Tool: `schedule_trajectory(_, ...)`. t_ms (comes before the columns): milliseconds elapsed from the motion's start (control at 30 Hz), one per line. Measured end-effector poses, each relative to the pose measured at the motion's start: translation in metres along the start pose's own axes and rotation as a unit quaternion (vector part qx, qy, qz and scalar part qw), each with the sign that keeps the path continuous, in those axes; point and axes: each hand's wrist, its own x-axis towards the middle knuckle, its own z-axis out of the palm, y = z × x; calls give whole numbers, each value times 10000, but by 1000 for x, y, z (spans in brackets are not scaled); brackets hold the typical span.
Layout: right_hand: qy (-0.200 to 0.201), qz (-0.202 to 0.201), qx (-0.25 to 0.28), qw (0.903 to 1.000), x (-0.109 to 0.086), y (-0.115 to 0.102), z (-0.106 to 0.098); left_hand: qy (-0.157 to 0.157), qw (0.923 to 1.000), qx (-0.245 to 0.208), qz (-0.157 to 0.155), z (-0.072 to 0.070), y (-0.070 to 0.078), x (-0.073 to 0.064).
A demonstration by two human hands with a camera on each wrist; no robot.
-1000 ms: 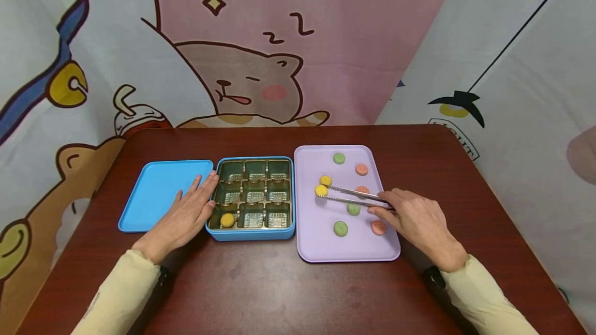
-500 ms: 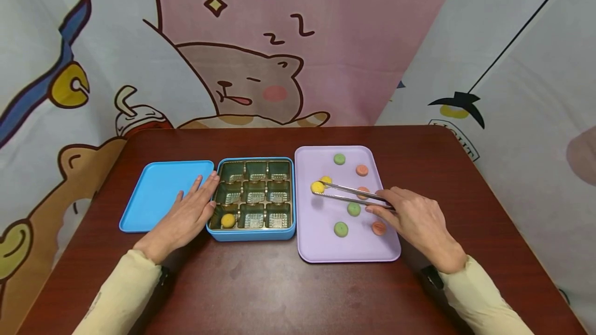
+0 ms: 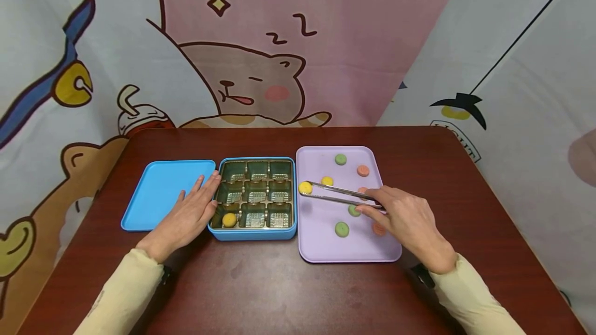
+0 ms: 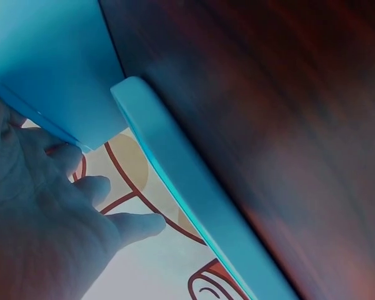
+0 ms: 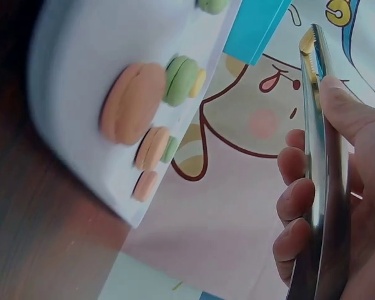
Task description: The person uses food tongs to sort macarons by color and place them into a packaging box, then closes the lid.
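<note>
My right hand point(image 3: 410, 221) grips metal tongs point(image 3: 342, 196), whose tips pinch a yellow macaron point(image 3: 305, 187) over the left edge of the lilac tray point(image 3: 321, 247). In the right wrist view the tongs point(image 5: 319, 181) lie between thumb and curled fingers. My left hand point(image 3: 186, 216) rests with fairly straight fingers along the left side of the blue box point(image 3: 253, 235). That box has a gold insert of several compartments, and one yellow macaron point(image 3: 229, 219) sits in the front left compartment. On the tray lie another yellow macaron point(image 3: 327, 181), green macarons point(image 3: 342, 229) and orange macarons point(image 3: 363, 170).
A blue lid point(image 3: 158, 190) lies left of the box, partly behind my left hand. The box and tray stand nearly side by side on a dark brown table point(image 3: 261, 293). A cartoon-printed cloth point(image 3: 354, 40) hangs behind the table.
My right hand has moved left with the tongs, carrying the pinched yellow macaron away from the other yellow one to the tray's left edge. My left hand stays at the box.
</note>
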Motion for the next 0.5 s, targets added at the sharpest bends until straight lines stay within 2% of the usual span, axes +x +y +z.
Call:
schedule_trajectory(267,0,-132,35,9999,10,-12,0,25,10000,47,-20,1,0,0)
schedule_trajectory(500,-21,-566,69,9984,25,-25,1,25,9999,109,-2,0,1,1)
